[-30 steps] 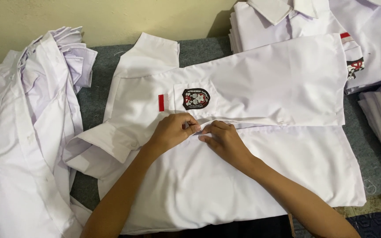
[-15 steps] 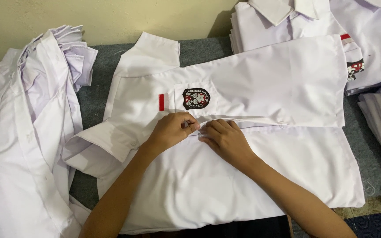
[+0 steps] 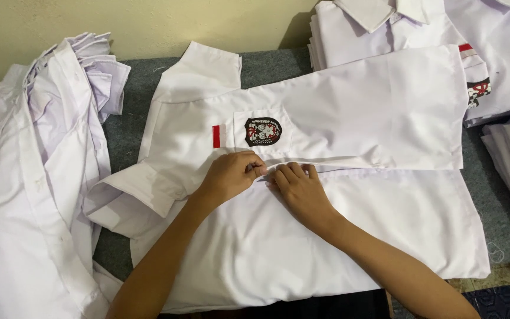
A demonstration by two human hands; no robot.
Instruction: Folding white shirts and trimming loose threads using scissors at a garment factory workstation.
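White short-sleeve uniform shirt (image 3: 337, 236) is laid flat, front up, on grey cloth, collar to the left, w/ a dark crest patch and red-white strip on the chest pocket, front placket pinched at the middle.

A shirt (image 3: 337, 195) lies spread in the middle of the table (image 3: 267, 65). Both hands rest on its front seam, left hand (image 3: 229, 175) just beside right hand (image 3: 300, 189). A heap of shirts (image 3: 25, 177) lies left; folded stacks (image 3: 444, 23) lie behind and right.
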